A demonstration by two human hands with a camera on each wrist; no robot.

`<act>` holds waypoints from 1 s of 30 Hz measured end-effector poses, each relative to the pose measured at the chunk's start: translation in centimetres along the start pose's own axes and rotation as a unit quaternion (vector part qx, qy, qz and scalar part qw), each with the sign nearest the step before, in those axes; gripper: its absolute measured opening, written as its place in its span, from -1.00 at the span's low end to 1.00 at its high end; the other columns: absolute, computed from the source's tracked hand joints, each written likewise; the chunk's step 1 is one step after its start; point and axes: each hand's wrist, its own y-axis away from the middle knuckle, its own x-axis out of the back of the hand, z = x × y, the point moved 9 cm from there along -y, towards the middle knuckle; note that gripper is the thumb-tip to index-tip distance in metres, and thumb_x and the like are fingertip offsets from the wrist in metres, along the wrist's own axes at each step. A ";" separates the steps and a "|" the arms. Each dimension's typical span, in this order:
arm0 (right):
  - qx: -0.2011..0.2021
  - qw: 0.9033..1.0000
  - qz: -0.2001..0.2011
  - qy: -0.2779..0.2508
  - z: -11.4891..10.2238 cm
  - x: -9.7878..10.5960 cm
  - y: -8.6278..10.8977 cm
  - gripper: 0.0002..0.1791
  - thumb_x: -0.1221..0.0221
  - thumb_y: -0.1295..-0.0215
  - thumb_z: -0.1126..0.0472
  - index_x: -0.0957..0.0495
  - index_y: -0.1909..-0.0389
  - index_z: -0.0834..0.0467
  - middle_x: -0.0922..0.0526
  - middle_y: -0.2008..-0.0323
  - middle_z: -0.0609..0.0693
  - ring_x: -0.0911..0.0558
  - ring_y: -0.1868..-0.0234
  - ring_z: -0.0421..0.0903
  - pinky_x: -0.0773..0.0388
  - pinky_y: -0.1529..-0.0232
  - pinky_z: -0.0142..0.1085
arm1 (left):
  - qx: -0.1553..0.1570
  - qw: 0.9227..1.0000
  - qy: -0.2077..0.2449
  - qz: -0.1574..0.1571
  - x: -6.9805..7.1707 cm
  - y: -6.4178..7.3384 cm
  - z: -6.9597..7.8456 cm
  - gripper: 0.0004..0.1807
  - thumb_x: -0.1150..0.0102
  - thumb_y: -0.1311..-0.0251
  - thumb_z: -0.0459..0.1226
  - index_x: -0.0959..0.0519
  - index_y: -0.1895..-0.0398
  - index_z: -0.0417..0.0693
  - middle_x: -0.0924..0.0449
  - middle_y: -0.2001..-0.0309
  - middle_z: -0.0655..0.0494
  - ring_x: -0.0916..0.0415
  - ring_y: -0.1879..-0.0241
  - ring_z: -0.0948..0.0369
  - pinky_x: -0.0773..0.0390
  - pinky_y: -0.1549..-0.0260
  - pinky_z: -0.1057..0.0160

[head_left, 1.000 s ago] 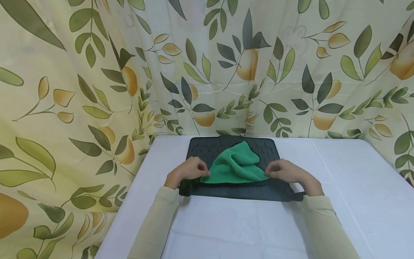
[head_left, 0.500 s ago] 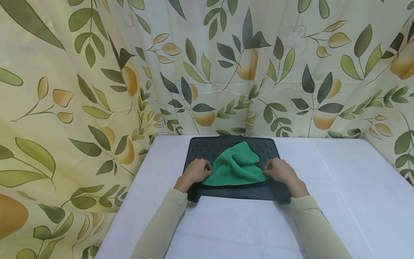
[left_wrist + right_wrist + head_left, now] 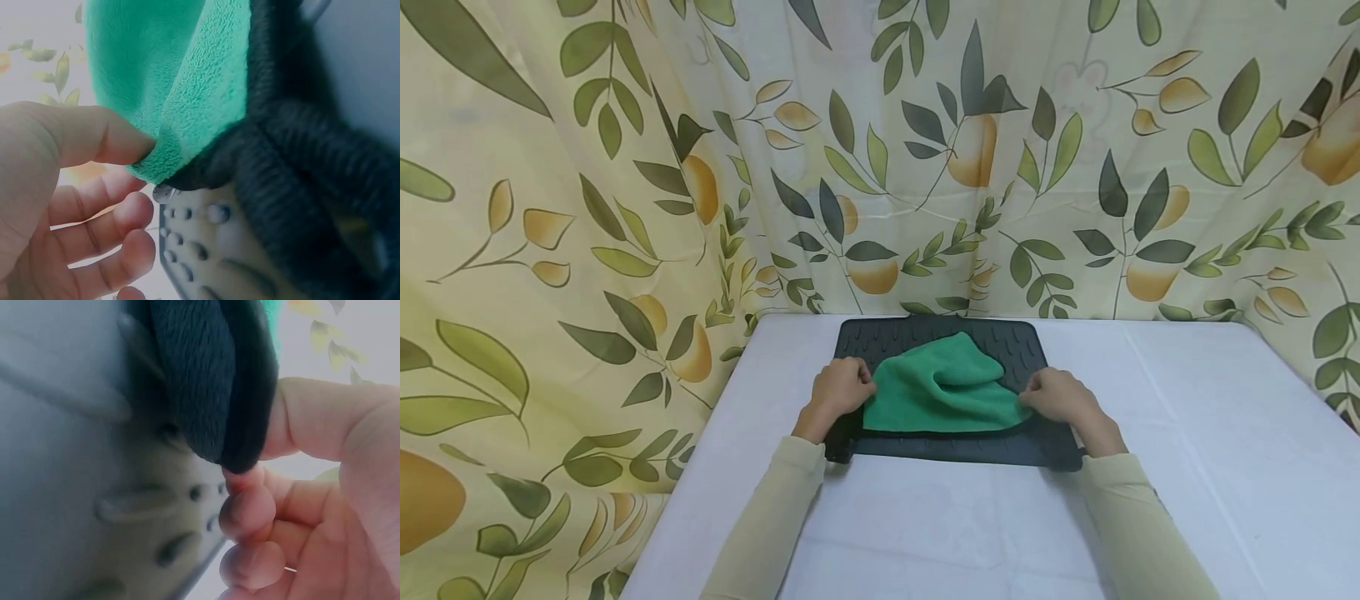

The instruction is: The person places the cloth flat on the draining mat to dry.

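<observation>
A green cloth (image 3: 917,387) lies rumpled, with a raised fold, over a black mat (image 3: 883,336) that has raised marks. My left hand (image 3: 838,388) pinches its near left corner; in the left wrist view the thumb and index finger press the fuzzy green fabric (image 3: 209,69), the other fingers loosely bent. My right hand (image 3: 1064,397) pinches the near right corner. There, in the right wrist view, a dark fuzzy face with a black edge (image 3: 253,412) shows between thumb and fingers. Black fuzzy material (image 3: 281,162) hangs by the left corner.
The mat rests on a table with a white cover (image 3: 962,533). Behind and to the left hangs a curtain (image 3: 925,167) printed with leaves and fruit. Both forearms, in pale sleeves (image 3: 767,517), reach over the table's near part.
The hands first drew closer together, then moved apart again. The cloth's left side is now spread wider and its folds are flatter; its near edge lies slightly closer to me.
</observation>
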 end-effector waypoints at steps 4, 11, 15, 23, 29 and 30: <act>0.001 1.000 -0.008 -0.007 0.6 0.4 0.1 -0.63 -0.15 -0.34 0.08 -0.37 0.68 0.04 -0.25 0.68 -0.15 -0.29 0.57 -0.16 -0.22 0.54 -0.29 | 0.011 1.000 0.003 0.004 0.7 0.0 -0.6 -0.83 -0.33 -0.25 -0.14 -0.63 0.45 0.04 -0.64 0.43 0.16 -0.51 0.47 0.19 -0.42 0.51 0.23; -0.007 0.999 -0.032 -0.014 1.0 0.4 0.5 -0.71 -0.18 -0.34 0.11 -0.55 0.55 0.15 -0.45 0.58 -0.04 -0.42 0.46 -0.08 -0.33 0.46 -0.25 | 0.023 0.999 -0.010 -0.027 0.1 0.1 -1.0 -0.82 -0.34 -0.26 -0.16 -0.60 0.48 0.05 -0.61 0.44 0.15 -0.50 0.45 0.17 -0.42 0.49 0.21; -0.002 0.999 -0.049 -0.014 0.9 0.2 0.6 -0.76 -0.20 -0.32 0.13 -0.62 0.47 0.20 -0.56 0.49 0.02 -0.47 0.39 -0.05 -0.40 0.39 -0.25 | 0.019 0.999 -0.016 -0.047 -0.4 0.1 -1.0 -0.81 -0.36 -0.26 -0.15 -0.59 0.48 0.07 -0.59 0.44 0.16 -0.50 0.43 0.17 -0.41 0.47 0.21; 0.020 0.999 -0.015 -0.049 0.7 1.1 0.5 -0.78 -0.18 -0.37 0.17 -0.59 0.43 0.22 -0.53 0.50 -0.02 -0.45 0.42 -0.08 -0.37 0.41 -0.25 | 0.003 0.999 0.020 -0.027 0.3 0.0 -1.0 -0.88 -0.21 -0.34 -0.17 -0.68 0.30 0.02 -0.60 0.45 0.17 -0.49 0.47 0.21 -0.41 0.50 0.24; 0.028 0.998 0.020 -0.052 0.4 1.6 0.4 -0.79 -0.14 -0.41 0.19 -0.59 0.37 0.24 -0.59 0.45 0.04 -0.50 0.38 -0.04 -0.42 0.38 -0.24 | 0.008 0.999 0.042 0.014 0.6 -0.3 -1.0 -0.78 -0.18 -0.43 -0.10 -0.73 0.20 0.01 -0.60 0.45 0.17 -0.48 0.48 0.23 -0.40 0.49 0.26; 0.030 0.998 0.027 -0.051 0.3 1.6 0.3 -0.79 -0.15 -0.41 0.19 -0.62 0.33 0.26 -0.63 0.41 0.08 -0.54 0.35 -0.02 -0.46 0.36 -0.22 | 0.008 0.999 0.045 0.018 0.6 -0.3 -0.9 -0.78 -0.19 -0.42 -0.09 -0.74 0.18 0.01 -0.61 0.44 0.16 -0.49 0.46 0.22 -0.41 0.48 0.25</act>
